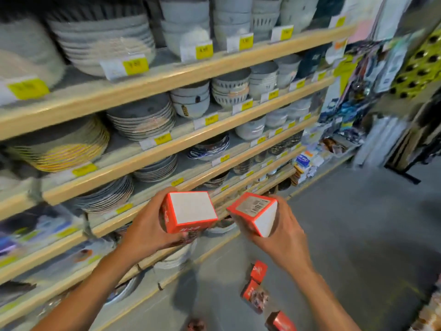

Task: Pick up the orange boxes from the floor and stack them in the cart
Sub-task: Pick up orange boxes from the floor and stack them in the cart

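Note:
My left hand (145, 231) grips an orange box (189, 211) with a white face turned up. My right hand (282, 237) grips a second orange box (254, 212), tilted, its barcode label on top. Both boxes are held side by side at chest height in front of the shelves, a small gap between them. Below on the grey floor lie more orange boxes: one (259, 271), another (254, 295) just under it, and a third (280, 321) at the bottom edge. No cart is in view.
Wooden-edged shelves (167, 149) with stacked plates and bowls and yellow price tags fill the left and centre. Hanging goods and a display rack (405, 144) stand at the right. Open grey floor (358, 235) stretches to the right.

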The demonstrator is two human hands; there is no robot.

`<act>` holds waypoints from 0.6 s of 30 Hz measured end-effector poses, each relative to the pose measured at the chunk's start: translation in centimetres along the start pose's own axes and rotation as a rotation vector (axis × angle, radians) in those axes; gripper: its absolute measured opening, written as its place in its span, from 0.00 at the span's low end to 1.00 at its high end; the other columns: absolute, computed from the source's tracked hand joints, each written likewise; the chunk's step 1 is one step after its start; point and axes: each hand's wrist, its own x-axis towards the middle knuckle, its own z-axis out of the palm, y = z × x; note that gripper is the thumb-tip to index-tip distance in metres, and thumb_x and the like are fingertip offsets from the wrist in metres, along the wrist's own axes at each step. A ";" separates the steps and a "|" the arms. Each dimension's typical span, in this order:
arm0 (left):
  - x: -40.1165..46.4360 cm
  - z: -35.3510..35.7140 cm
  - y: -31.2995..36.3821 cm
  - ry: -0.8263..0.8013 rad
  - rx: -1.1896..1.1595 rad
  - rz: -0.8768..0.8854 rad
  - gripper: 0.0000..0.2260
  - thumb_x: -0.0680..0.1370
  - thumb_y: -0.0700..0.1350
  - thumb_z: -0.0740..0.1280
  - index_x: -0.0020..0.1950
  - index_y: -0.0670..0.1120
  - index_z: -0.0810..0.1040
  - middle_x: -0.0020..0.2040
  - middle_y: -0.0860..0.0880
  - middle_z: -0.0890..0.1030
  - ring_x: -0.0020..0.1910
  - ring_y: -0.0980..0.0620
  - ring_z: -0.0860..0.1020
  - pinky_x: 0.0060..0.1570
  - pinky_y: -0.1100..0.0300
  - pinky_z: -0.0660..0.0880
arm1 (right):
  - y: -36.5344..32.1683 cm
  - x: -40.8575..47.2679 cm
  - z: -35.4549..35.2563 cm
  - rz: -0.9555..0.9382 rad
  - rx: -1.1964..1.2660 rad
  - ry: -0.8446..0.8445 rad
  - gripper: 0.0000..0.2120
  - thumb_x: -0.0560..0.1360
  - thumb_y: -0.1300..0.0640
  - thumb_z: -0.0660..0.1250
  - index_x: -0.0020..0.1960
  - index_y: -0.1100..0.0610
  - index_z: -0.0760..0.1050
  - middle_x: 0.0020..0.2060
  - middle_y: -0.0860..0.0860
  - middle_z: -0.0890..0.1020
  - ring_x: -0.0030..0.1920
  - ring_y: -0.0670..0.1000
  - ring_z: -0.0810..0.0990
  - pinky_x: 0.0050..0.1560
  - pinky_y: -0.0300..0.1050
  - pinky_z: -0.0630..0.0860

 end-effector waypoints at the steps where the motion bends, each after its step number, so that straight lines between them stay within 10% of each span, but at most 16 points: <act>1: -1.1 -1.1 -0.3 0.038 0.003 -0.014 0.44 0.59 0.51 0.85 0.70 0.59 0.67 0.64 0.62 0.76 0.65 0.61 0.75 0.60 0.55 0.76 | -0.8 0.2 0.6 -0.029 0.025 -0.023 0.43 0.62 0.35 0.79 0.71 0.42 0.64 0.62 0.40 0.76 0.61 0.45 0.77 0.54 0.47 0.78; 8: -10.2 -9.2 -1.7 0.302 0.092 -0.094 0.43 0.60 0.43 0.85 0.67 0.62 0.68 0.60 0.66 0.77 0.58 0.67 0.76 0.50 0.74 0.73 | -8.2 0.2 5.7 -0.188 0.094 -0.161 0.38 0.59 0.37 0.79 0.64 0.42 0.67 0.54 0.41 0.80 0.53 0.46 0.80 0.46 0.51 0.80; 18: -27.0 -20.5 -6.0 0.580 0.033 -0.195 0.45 0.59 0.45 0.85 0.68 0.69 0.66 0.62 0.66 0.76 0.61 0.66 0.76 0.58 0.61 0.77 | -23.1 -8.2 13.6 -0.415 0.097 -0.375 0.39 0.59 0.34 0.77 0.65 0.39 0.64 0.56 0.41 0.79 0.56 0.48 0.79 0.51 0.53 0.80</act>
